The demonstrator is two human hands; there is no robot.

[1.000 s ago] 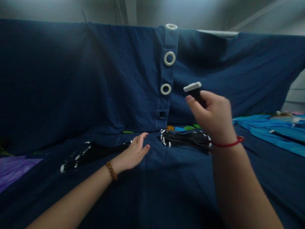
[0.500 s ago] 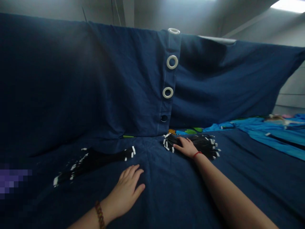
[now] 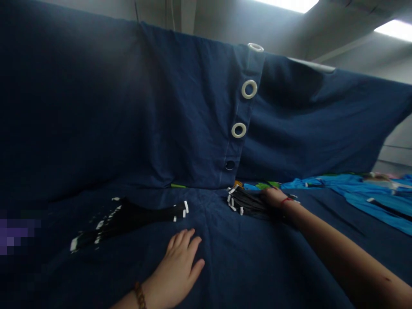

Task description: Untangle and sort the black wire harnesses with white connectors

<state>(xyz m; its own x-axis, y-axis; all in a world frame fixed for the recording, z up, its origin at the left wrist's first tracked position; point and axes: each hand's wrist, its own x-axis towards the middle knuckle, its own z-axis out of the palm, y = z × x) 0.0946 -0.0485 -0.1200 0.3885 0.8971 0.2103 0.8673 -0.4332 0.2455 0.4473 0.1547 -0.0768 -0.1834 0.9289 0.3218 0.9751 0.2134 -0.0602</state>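
A bundle of thin black strips with white ends (image 3: 249,201) lies on the dark blue cloth (image 3: 222,266), right of the middle. My right hand (image 3: 275,197), with a red band at its wrist, is closed over the right part of this bundle; its fingertips are mostly hidden. My left hand (image 3: 180,266) lies palm down on the cloth, fingers spread and holding nothing. Just beyond it, to the left, is a second group of black strips (image 3: 135,216), fanned out at its left end and gathered at its right.
Behind the work surface hangs a dark blue cloth wall (image 3: 189,111) with a column of pale rings (image 3: 238,130). Bright blue fabric (image 3: 350,191) lies at the far right, with a single black strip (image 3: 391,209) on it. A pixelated purple patch shows at the left edge.
My right hand has slid rightward along the bundle and its fingers have closed. My left hand stays spread on the cloth. The view has tilted and shifted slightly.
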